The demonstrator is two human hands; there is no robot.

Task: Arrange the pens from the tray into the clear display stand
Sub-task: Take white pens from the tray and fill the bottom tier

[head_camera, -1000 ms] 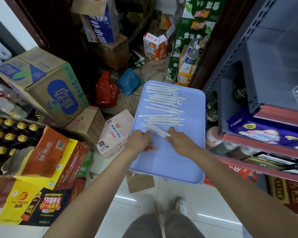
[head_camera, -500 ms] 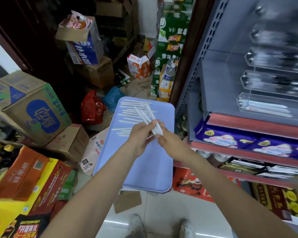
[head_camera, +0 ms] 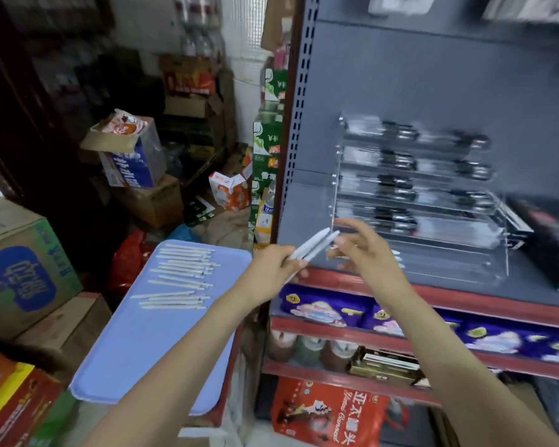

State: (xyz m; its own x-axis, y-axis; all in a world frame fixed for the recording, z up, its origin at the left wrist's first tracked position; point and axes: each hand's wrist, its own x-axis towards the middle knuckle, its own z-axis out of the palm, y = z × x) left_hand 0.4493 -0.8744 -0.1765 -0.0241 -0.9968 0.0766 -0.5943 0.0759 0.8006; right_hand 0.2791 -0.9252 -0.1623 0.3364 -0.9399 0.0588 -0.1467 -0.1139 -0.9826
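Observation:
My left hand (head_camera: 273, 269) grips a small bunch of white pens (head_camera: 313, 245), their tips pointing up and right. My right hand (head_camera: 367, 250) hovers just right of those tips, fingers spread and relaxed, close to or touching the pens. Right behind both hands, the clear tiered display stand (head_camera: 417, 201) sits on the grey shelf; its upper tiers hold dark pens, blurred by motion. Several white pens (head_camera: 181, 275) lie in rows on the far half of the blue tray (head_camera: 136, 350) at lower left.
A red shelf edge (head_camera: 433, 298) runs below the stand, with purple packets (head_camera: 323, 309) beneath it. The perforated shelf upright (head_camera: 291, 156) stands between tray and stand. Cardboard boxes (head_camera: 23, 266) crowd the left and the floor behind the tray.
Both hands lifted the bunch of pens off the tray and carried it up and right to the stand. The view swung right, toward the shelf.

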